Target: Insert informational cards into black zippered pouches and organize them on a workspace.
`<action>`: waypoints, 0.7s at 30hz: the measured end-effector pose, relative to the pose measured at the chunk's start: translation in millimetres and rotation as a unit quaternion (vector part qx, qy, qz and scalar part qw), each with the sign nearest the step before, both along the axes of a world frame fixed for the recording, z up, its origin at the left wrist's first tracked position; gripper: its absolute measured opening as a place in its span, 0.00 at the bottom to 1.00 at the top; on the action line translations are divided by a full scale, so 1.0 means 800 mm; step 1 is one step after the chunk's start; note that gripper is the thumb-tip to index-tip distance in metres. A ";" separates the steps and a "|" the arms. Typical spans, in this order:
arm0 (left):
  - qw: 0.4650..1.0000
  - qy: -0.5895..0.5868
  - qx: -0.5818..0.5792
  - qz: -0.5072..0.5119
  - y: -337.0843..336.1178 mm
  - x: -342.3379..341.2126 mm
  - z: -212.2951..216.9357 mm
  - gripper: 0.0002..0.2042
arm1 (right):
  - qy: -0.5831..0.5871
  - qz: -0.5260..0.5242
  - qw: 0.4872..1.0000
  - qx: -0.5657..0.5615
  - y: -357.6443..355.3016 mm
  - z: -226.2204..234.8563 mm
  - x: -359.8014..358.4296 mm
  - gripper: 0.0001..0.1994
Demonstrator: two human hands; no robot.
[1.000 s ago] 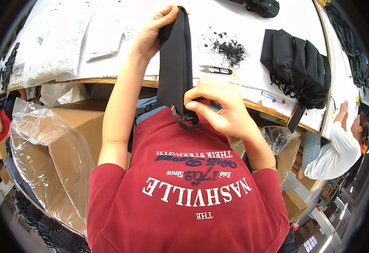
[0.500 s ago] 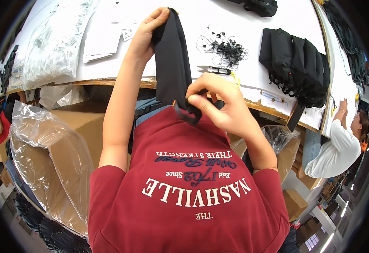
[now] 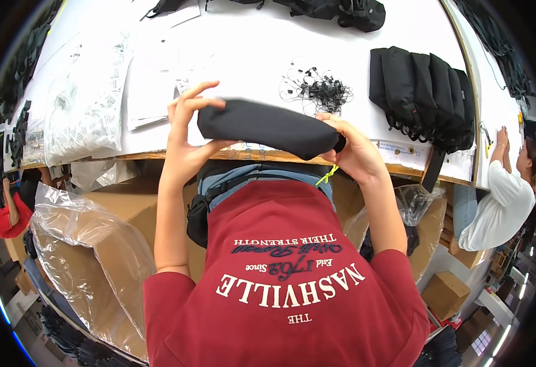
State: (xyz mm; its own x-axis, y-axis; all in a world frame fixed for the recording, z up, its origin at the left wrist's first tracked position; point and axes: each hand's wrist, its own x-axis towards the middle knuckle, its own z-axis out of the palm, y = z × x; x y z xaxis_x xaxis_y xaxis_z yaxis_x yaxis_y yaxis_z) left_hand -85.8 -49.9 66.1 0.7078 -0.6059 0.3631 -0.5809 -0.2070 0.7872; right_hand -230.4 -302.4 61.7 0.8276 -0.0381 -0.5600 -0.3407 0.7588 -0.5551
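Observation:
A long black fabric pouch (image 3: 262, 127) is held up level in front of my chest, just over the table's near edge. My left hand (image 3: 188, 122) has its left end, thumb along the lower edge and some fingers lifted over the top. Gripping the right end, my right hand (image 3: 356, 150) has its thumb and fingers around the fabric. Beyond the pouch lies a tangle of thin black cords (image 3: 323, 90) with small tabs. Several similar black pouches (image 3: 424, 92) are stacked to the right.
Clear plastic bags of small white pieces (image 3: 87, 98) lie on the left of the white table (image 3: 237, 49), beside white sheets (image 3: 148, 92). More black bags (image 3: 359, 13) sit at the back. Cardboard boxes with plastic liners (image 3: 96, 251) stand below; a co-worker (image 3: 497, 208) is at right.
The pouch has turned from hanging upright to lying level between my hands. My left hand has come down and nearer; my right hand has moved to the pouch's right end.

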 end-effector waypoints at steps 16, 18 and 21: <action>0.922 0.292 -0.254 0.010 -0.011 -0.042 -0.040 0.15 | -0.213 0.020 0.819 -0.532 0.038 0.016 0.013 0.19; 0.916 0.301 -0.264 0.006 -0.011 -0.044 -0.047 0.14 | -0.231 -0.001 0.827 -0.512 0.038 0.012 0.011 0.15; 0.920 0.260 -0.293 0.020 -0.015 -0.040 -0.057 0.14 | -0.236 -0.001 0.870 -0.432 0.034 0.014 0.009 0.12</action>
